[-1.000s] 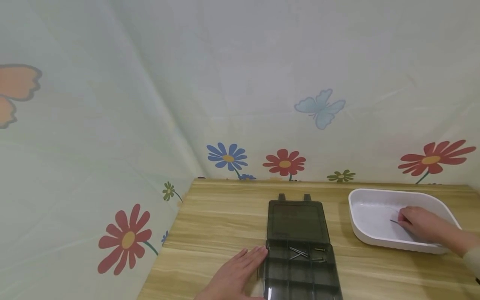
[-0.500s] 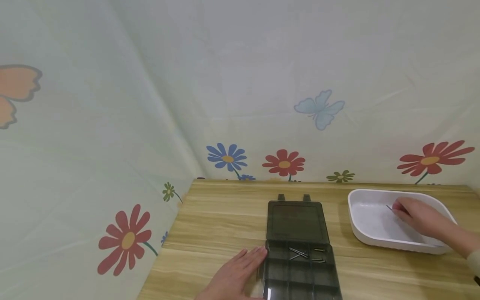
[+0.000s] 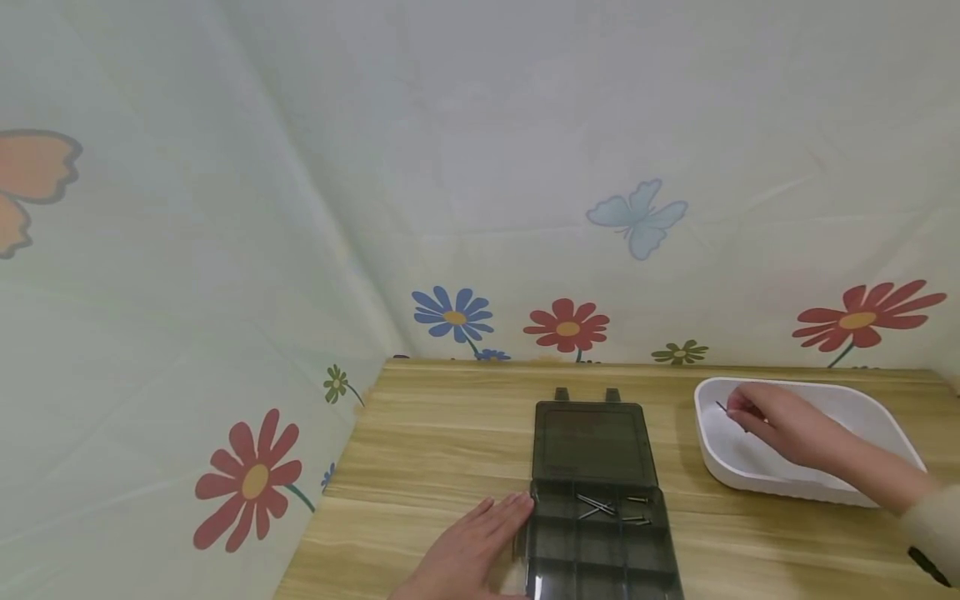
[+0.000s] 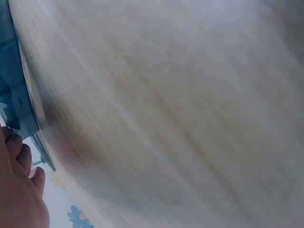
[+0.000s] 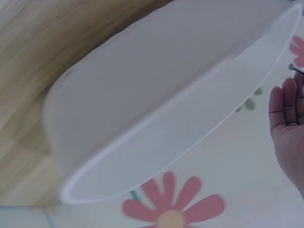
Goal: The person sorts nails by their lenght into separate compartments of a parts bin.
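My right hand pinches a thin metal nail over the left part of the white tray. In the right wrist view the nail's flat head sticks out past the fingertips. My left hand lies with its fingers extended, fingertips against the left edge of the dark see-through compartment box. The box's lid is folded back flat. Several long nails lie crossed in the top middle compartment, and short screw-like pieces lie in the top right one.
The box and tray stand on a wood-grain table. Behind and to the left of it hangs a pale sheet printed with flowers and butterflies. Two latch tabs point backward from the lid.
My right hand has risen and moved left over the tray, carrying the nail from its middle toward its left end. The left hand and the box stay in place.
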The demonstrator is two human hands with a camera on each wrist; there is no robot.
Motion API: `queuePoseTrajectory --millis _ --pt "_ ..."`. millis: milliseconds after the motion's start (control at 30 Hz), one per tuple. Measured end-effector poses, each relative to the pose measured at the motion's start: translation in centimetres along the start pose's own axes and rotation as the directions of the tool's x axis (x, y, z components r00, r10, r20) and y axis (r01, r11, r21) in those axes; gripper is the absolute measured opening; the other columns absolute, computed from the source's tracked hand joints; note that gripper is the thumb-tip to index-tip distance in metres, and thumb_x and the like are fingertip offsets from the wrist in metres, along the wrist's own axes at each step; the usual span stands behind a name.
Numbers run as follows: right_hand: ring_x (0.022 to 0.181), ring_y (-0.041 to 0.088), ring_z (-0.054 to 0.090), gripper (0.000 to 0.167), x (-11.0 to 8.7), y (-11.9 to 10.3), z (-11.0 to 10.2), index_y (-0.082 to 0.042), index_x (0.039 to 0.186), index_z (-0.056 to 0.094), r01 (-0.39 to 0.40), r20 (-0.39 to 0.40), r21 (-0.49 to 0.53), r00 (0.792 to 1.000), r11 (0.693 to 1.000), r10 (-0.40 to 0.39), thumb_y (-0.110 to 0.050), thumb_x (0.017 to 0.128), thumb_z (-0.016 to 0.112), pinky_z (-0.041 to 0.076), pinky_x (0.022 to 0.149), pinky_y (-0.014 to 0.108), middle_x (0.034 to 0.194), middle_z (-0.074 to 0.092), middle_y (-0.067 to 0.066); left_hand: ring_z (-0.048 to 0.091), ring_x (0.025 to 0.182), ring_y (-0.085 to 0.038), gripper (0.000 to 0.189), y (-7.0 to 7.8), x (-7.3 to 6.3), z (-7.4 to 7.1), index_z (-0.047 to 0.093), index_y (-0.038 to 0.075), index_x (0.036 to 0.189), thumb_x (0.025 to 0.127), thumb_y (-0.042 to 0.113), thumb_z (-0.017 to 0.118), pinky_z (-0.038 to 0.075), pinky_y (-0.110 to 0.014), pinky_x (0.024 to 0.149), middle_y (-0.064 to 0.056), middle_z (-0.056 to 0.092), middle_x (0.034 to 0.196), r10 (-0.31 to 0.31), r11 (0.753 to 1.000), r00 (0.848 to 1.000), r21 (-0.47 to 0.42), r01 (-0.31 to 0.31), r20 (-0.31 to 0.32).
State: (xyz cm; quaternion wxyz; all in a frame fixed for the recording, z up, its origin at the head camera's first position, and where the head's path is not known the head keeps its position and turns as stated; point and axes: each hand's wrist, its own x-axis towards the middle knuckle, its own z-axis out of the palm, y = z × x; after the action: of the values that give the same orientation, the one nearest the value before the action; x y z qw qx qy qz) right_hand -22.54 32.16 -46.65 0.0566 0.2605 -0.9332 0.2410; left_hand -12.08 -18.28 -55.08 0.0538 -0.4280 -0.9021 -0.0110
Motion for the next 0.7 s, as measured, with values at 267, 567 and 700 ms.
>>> queuePoseTrajectory --millis 267,567,700 --pt "0.074 -0.007 0.047 0.025 0.9 -2.8 1.6 -0.016 0.094 0.063 0.198 -0.097 0.034 0.976 0.980 -0.194 0.005 0.092 0.078 0.045 0.058 0.023 0.084 0.055 -0.018 0.032 0.160 -0.016 0.107 0.0 -0.1 0.1 0.021 0.010 0.172 0.097 0.081 0.050 0.032 -0.036 0.127 -0.005 0.031 0.176 0.006 1.000 1.000 0.028 -0.006 -0.009" --pt "0.078 -0.006 0.052 0.024 2.2 -5.7 3.4 -0.019 0.096 0.063 0.264 -0.069 0.095 0.964 0.960 -0.258 0.001 0.097 0.076 0.049 0.061 0.025 0.086 0.057 -0.019 0.033 0.160 -0.017 0.106 0.1 -0.1 0.1 0.020 0.009 0.172 0.098 0.080 0.050 0.034 -0.036 0.126 -0.005 0.032 0.175 0.003 1.000 1.000 0.020 -0.003 -0.011" --pt "0.082 -0.006 0.054 0.022 2.7 -7.1 4.1 -0.021 0.096 0.064 0.273 -0.047 0.113 0.962 0.955 -0.269 -0.002 0.099 0.074 0.053 0.066 0.024 0.088 0.060 -0.018 0.031 0.160 -0.017 0.105 0.1 -0.1 0.0 0.019 0.010 0.172 0.099 0.081 0.046 0.032 -0.036 0.127 -0.005 0.031 0.175 -0.005 1.000 1.000 -0.003 0.005 -0.003"
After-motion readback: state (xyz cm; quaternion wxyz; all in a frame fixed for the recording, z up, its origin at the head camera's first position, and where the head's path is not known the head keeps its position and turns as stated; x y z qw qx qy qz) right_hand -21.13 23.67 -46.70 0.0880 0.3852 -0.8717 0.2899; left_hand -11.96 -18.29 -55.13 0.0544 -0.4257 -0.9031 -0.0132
